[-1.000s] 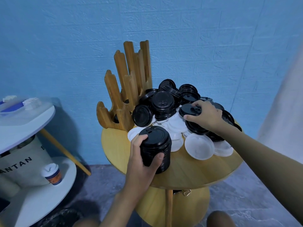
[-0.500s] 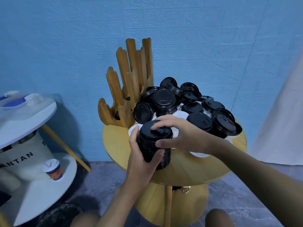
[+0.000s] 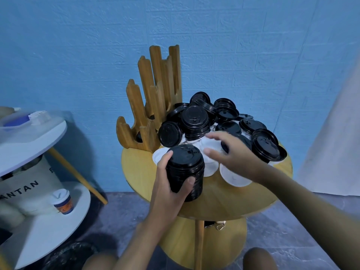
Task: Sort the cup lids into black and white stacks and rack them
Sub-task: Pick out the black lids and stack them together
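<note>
My left hand (image 3: 171,184) grips a tall stack of black lids (image 3: 187,170) standing on the round wooden table (image 3: 224,199). My right hand (image 3: 231,154) hovers just right of the stack with its fingers spread and holds nothing. Behind it lies a heap of loose black lids (image 3: 265,143), another black stack (image 3: 194,119) and white lids (image 3: 233,176) underneath. A stepped wooden rack (image 3: 148,106) stands at the table's back left, its slots mostly hidden from here.
A blue wall rises close behind the table. To the left stands a white two-tier table (image 3: 39,221) with a small lidded paper cup (image 3: 62,200) on its lower shelf. A white cloth (image 3: 335,143) hangs at the right. My knees show below.
My right hand carried a black lid from the heap onto the stack, released it, and now pulls away to the right with fingers spread. The left hand kept its grip.
</note>
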### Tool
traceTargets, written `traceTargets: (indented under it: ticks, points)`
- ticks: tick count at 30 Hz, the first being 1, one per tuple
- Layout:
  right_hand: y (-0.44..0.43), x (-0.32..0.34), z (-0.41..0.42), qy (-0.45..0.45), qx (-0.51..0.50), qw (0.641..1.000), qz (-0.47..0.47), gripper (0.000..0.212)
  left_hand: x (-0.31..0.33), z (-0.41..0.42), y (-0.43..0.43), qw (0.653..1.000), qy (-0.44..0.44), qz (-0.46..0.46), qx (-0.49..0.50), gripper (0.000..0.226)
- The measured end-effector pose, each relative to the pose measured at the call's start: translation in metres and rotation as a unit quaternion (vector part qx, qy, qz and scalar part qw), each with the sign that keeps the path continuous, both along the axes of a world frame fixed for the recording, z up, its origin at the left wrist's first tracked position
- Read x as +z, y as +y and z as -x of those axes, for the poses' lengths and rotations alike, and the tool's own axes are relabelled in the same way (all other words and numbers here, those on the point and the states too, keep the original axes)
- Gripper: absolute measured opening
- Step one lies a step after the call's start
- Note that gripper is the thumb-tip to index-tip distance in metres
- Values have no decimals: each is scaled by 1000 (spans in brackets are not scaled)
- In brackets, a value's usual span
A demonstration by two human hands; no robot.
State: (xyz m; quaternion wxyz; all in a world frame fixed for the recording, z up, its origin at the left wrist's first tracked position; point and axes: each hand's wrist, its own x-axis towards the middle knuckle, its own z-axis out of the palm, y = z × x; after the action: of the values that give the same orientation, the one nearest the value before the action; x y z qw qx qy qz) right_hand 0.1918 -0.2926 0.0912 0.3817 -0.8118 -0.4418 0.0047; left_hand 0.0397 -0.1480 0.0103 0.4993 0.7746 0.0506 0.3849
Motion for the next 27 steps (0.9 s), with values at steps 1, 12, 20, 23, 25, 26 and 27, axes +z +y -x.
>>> traceTargets:
  ticks: [1,12,20,23,25,26,27]
  points:
    - [-6,-1,-12,-43,-63,997,12,49,0,0,0,1000,-1,-1,0,70]
    - [-21,-11,-60,-86,-215,960,159,51,0,0,-1,1000,3,11,-4,69]
    - [-22,7,-35,-58,-156,986,-6,36,0,0,-1,1000,5,8,-2,71]
    - [-15,22,-7,20,-57,995,-73,31,0,0,-1,1000,4,3,3,74]
    - [-6,31,10,50,6,995,-86,29,1,0,-1,1000,6,5,2,76]
    - [-2,34,17,54,31,995,-77,29,1,0,-1,1000,8,7,0,77]
    - [3,36,24,53,55,995,-58,29,2,1,-2,1000,11,7,-2,79]
